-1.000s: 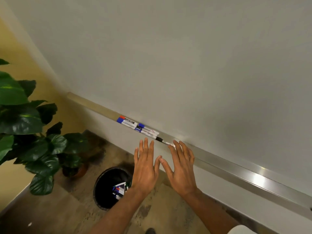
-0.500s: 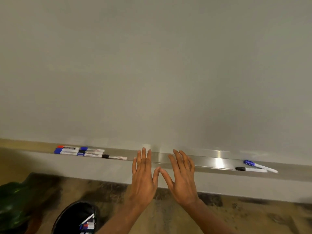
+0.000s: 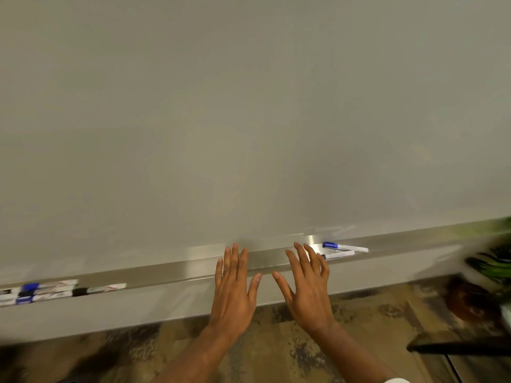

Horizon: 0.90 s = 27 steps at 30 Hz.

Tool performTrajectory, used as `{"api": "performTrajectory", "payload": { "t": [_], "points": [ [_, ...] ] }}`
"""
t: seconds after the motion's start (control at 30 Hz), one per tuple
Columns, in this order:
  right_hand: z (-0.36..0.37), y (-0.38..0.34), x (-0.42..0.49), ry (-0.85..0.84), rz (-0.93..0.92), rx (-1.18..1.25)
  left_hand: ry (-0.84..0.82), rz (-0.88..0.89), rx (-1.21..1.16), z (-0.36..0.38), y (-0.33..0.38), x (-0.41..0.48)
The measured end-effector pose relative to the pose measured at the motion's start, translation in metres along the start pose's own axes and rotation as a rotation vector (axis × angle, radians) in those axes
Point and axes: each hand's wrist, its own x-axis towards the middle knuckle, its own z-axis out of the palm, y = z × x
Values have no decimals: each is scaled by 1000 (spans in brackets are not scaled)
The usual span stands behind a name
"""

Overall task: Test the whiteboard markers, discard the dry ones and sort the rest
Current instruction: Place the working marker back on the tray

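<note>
Both hands hold nothing: the left hand and right hand are spread flat, fingers straight, before the long brushed-metal whiteboard tray. Just beside the right fingertips lie a blue-capped white marker and a black-capped white marker — a cluster of capped markers lies well apart at the tray's left end.

Metal ledge bears marker cluster left, marker pair right.
</note>
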Motion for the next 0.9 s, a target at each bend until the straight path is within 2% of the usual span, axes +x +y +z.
{"api": "performTrajectory", "payload": {
  "t": [0.13, 0.37, 0.67, 0.9],
  "points": [
    [0, 40, 0, -6, 81, 24, -17, 38, 1, 19, 19, 13],
    [13, 95, 16, -139, 262, -17, -39, 61, -9, 45, 42, 33],
    [36, 134, 42, -300, 246, -96, -45, 63, -69, 65, 50, 48],
    [49, 147, 46, -329, 261, -26, -44, 92, -104, 74, 45, 55]
  ]
}}
